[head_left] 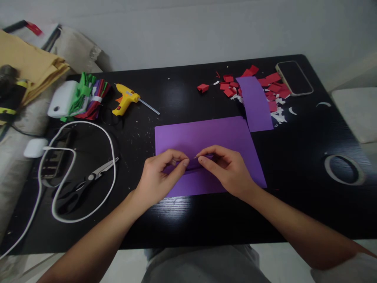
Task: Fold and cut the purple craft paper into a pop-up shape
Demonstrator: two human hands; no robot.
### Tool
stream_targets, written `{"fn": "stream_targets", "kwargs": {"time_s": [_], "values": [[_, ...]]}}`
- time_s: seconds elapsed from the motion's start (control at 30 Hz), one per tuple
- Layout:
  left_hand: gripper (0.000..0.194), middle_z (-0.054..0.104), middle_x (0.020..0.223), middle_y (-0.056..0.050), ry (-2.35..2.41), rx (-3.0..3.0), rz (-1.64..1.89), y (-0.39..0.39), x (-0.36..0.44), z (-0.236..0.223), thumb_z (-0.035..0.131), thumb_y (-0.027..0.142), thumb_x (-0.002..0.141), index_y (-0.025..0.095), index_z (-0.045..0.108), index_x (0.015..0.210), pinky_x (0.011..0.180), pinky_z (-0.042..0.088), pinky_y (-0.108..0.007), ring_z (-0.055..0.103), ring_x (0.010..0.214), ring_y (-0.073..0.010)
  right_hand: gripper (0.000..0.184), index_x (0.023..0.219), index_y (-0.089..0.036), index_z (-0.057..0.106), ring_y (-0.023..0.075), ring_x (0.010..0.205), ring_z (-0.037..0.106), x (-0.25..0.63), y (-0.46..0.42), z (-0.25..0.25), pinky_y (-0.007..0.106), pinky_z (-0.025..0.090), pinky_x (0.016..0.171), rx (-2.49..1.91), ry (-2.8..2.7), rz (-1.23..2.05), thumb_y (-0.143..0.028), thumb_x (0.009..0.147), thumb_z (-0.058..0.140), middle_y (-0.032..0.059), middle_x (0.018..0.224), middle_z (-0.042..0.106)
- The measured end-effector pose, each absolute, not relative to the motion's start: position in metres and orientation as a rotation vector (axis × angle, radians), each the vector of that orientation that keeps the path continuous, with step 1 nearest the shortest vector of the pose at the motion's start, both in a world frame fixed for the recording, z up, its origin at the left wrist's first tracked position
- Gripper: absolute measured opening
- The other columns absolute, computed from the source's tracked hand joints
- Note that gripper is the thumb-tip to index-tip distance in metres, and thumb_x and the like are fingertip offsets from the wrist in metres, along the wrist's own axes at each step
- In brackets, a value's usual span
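A large purple paper sheet (206, 133) lies flat on the black table. Just over its middle, my left hand (160, 175) and my right hand (228, 169) face each other, thumbs and fingertips pinched together. Between them stretches a narrow strip of purple paper (193, 163), one end in each hand. A dark shadow falls on the sheet beneath it. The fingers partly cover the strip, and its exact fold is too blurred to make out.
Left stand scissors (94, 175), a looped white cable (110, 137), a yellow glue gun (126, 100) and bundled green strips (84, 94). At the back right lie a purple paper piece (256, 104), red scraps (275, 87) and a phone (294, 78). A tape ring (330, 167) sits right.
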State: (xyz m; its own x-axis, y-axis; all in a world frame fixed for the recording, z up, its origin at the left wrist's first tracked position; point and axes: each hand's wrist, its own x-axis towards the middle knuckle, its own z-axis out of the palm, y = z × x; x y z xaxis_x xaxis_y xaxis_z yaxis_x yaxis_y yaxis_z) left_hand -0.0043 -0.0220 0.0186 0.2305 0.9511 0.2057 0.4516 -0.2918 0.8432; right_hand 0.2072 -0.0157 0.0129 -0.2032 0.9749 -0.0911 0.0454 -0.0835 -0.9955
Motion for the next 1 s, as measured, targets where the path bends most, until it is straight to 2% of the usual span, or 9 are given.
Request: {"fn": "stream_targets", "kwargs": {"time_s": [0.17, 0.37, 0.53, 0.7, 0.77, 0.87, 1.0], "values": [[0.007, 0.074, 0.075, 0.001, 1.354, 1.768, 1.004, -0.021, -0.006, 0.018, 0.069, 0.023, 0.095, 0.019, 0.074, 0.091, 0.063, 0.053, -0.020, 0.065, 0.063, -0.0098, 0.027, 0.103, -0.025, 0.078, 0.0174, 0.082, 0.074, 0.208, -0.014, 0.011, 0.033, 0.065, 0.080, -1.158, -1.242, 1.495, -0.038, 0.082, 0.088, 0.0017, 0.091, 0.078], [0.008, 0.074, 0.077, 0.001, 1.289, 1.748, 0.988, -0.023, -0.004, 0.018, 0.067, 0.023, 0.098, 0.018, 0.073, 0.095, 0.063, 0.055, -0.019, 0.067, 0.065, -0.0099, 0.017, 0.094, -0.023, 0.080, 0.0175, 0.081, 0.077, 0.208, -0.013, 0.007, 0.031, 0.066, 0.078, -1.208, -1.238, 1.420, -0.034, 0.083, 0.087, 0.0019, 0.088, 0.080], [0.012, 0.080, 0.091, 0.000, 1.290, 1.819, 0.991, -0.024, -0.005, 0.015, 0.077, 0.024, 0.093, 0.021, 0.075, 0.105, 0.075, 0.058, -0.019, 0.073, 0.078, -0.0108, 0.019, 0.093, -0.023, 0.081, 0.0164, 0.082, 0.077, 0.208, -0.013, 0.007, 0.027, 0.065, 0.076, -1.230, -1.209, 1.411, -0.033, 0.080, 0.090, 0.0018, 0.087, 0.080], [0.009, 0.078, 0.085, 0.002, 1.382, 1.747, 1.078, -0.023, -0.005, 0.013, 0.077, 0.020, 0.092, 0.022, 0.076, 0.100, 0.068, 0.055, -0.018, 0.068, 0.070, -0.0092, 0.028, 0.102, -0.025, 0.078, 0.0173, 0.095, 0.077, 0.206, -0.012, 0.007, 0.030, 0.066, 0.086, -1.177, -1.075, 1.506, -0.034, 0.078, 0.091, 0.0024, 0.098, 0.080], [0.005, 0.074, 0.079, 0.002, 1.393, 1.658, 1.101, -0.022, -0.004, 0.013, 0.075, 0.021, 0.092, 0.021, 0.074, 0.097, 0.065, 0.053, -0.019, 0.065, 0.066, -0.0091, 0.030, 0.104, -0.025, 0.075, 0.0178, 0.095, 0.078, 0.206, -0.012, 0.005, 0.032, 0.067, 0.088, -1.153, -1.018, 1.567, -0.033, 0.079, 0.090, 0.0026, 0.099, 0.080], [0.004, 0.066, 0.072, 0.003, 1.290, 1.484, 1.064, -0.023, -0.003, 0.012, 0.069, 0.021, 0.095, 0.019, 0.067, 0.097, 0.060, 0.050, -0.018, 0.061, 0.062, -0.0085, 0.027, 0.104, -0.024, 0.073, 0.0170, 0.085, 0.078, 0.207, -0.011, 0.003, 0.034, 0.068, 0.085, -1.157, -0.998, 1.573, -0.032, 0.083, 0.087, 0.0015, 0.091, 0.079], [0.010, 0.061, 0.070, 0.006, 1.163, 1.415, 0.991, -0.026, -0.002, 0.009, 0.066, 0.018, 0.096, 0.020, 0.060, 0.104, 0.061, 0.048, -0.017, 0.060, 0.062, -0.0075, 0.021, 0.102, -0.023, 0.073, 0.0167, 0.092, 0.077, 0.209, -0.011, 0.003, 0.031, 0.066, 0.086, -1.164, -1.079, 1.493, -0.027, 0.085, 0.083, 0.0025, 0.095, 0.078]]}}
